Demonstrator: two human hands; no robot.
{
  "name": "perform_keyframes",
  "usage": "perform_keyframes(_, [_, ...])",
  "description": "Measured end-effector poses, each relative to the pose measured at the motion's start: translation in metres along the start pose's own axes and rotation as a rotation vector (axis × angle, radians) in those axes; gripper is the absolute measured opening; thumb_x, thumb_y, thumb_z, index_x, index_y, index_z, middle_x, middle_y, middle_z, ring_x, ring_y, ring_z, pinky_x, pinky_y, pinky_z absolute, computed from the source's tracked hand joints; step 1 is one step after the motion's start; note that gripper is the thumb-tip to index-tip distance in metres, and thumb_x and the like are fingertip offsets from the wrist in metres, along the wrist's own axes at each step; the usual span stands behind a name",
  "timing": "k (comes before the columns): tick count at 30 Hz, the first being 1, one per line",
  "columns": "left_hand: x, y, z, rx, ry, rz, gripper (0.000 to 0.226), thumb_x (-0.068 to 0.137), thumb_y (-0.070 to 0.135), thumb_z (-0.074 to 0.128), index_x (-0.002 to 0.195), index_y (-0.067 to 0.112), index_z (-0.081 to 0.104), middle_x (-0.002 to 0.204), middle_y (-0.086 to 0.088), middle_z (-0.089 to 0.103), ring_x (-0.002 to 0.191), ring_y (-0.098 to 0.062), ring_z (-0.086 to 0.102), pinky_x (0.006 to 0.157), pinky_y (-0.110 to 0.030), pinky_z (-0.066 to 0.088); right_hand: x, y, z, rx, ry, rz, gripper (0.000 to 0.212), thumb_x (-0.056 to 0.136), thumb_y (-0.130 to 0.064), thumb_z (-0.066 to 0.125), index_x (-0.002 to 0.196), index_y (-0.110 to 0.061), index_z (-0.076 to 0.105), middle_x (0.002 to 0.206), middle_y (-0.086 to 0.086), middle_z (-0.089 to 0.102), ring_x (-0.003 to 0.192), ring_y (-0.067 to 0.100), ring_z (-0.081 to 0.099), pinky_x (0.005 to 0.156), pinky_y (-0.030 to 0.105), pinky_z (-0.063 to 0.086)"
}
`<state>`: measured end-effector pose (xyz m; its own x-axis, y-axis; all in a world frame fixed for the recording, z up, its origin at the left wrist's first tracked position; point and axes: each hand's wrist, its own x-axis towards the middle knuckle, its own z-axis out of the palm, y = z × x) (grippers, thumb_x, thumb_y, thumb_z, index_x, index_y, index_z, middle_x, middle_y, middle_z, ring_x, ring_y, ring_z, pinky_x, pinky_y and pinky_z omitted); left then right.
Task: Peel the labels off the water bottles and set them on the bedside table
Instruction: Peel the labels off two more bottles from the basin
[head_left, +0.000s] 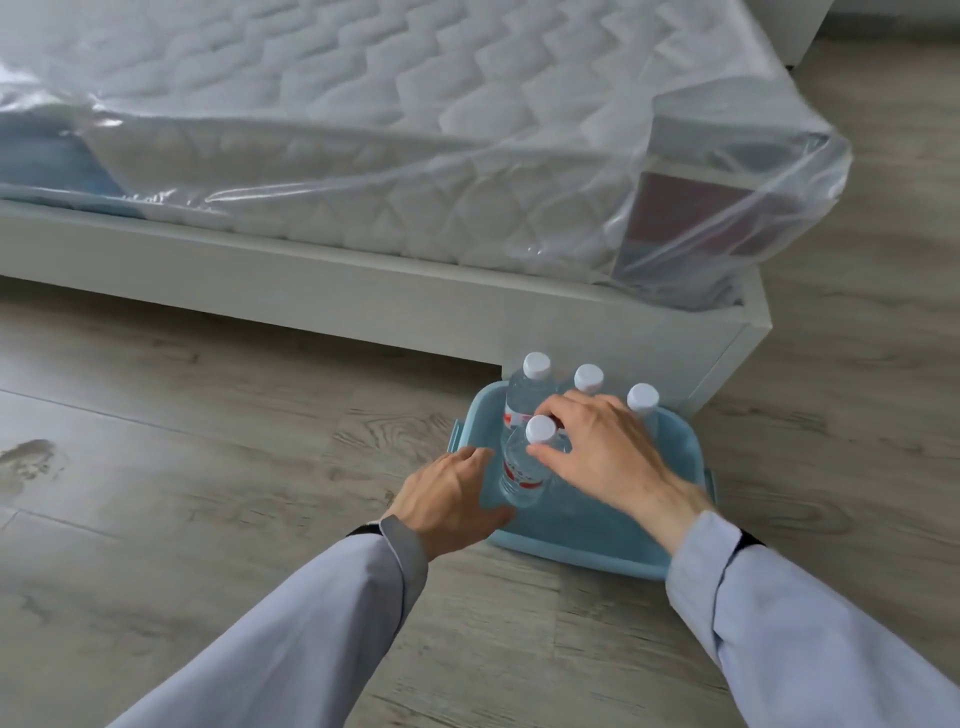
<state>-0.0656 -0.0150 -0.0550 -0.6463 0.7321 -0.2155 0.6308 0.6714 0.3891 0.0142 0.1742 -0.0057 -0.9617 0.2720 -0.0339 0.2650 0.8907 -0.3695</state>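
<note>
- both our hands reach into a blue tub (571, 540) on the floor: right hand (597, 452) pinching the front bottle (524, 462) below its cap, left hand (452, 499) open beside it.
- we should lift straight up, clear of the three bottles behind.
- clear plastic, white cap, red-and-white label on.

By the right hand (597, 457), clear bottles (522, 470) had white caps (540, 429) and red-white labels (519, 475); the tub (571, 535) was pale blue, the floor (208, 415) grey woodgrain, the sleeves (311, 623) lilac.
</note>
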Motion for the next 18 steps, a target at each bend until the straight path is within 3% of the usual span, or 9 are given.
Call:
perform_keyframes(4, [-0.003, 0.000, 0.009, -0.049, 0.035, -0.006, 0.061, 0.087, 0.050, 0.077, 0.133, 0.016, 0.058, 0.129, -0.003, 0.067, 0.117, -0.029, 0.064, 0.092, -0.035, 0.046, -0.003, -0.006, -0.004, 0.032, 0.006, -0.038, 0.025, 0.092, -0.038, 0.072, 0.111, -0.020, 0.070, 0.104, 0.000, 0.068, 0.105, 0.029, 0.064, 0.097, 0.033, 0.042])
perform_keyframes(8, [-0.007, 0.001, 0.010, -0.204, 0.082, -0.012, 0.067, 0.083, 0.051, 0.083, 0.137, 0.021, 0.058, 0.132, 0.001, 0.066, 0.118, -0.023, 0.065, 0.097, -0.042, 0.054, -0.007, -0.022, -0.031, 0.095, 0.092, -0.057, 0.028, 0.092, -0.039, 0.074, 0.109, -0.018, 0.071, 0.096, -0.004, 0.059, 0.097, 0.028, 0.065, 0.080, 0.034, 0.044])
perform_keyframes(15, [-0.025, 0.036, -0.011, -0.600, 0.420, -0.033, 0.068, 0.072, 0.065, 0.081, 0.127, 0.031, 0.061, 0.120, 0.017, 0.062, 0.111, 0.002, 0.062, 0.092, -0.013, 0.047, -0.025, -0.063, -0.104, 0.179, 0.304, -0.113, 0.029, 0.090, -0.040, 0.076, 0.105, -0.015, 0.072, 0.101, 0.000, 0.068, 0.094, 0.023, 0.068, 0.088, 0.041, 0.054])
perform_keyframes(18, [-0.031, 0.056, -0.032, -0.708, 0.540, -0.039, 0.066, 0.069, 0.063, 0.086, 0.120, 0.029, 0.062, 0.118, 0.014, 0.063, 0.110, -0.003, 0.066, 0.094, -0.023, 0.055, -0.035, -0.078, -0.126, 0.191, 0.399, -0.142, 0.030, 0.090, -0.043, 0.076, 0.100, -0.016, 0.072, 0.097, -0.001, 0.068, 0.089, 0.020, 0.068, 0.084, 0.039, 0.054])
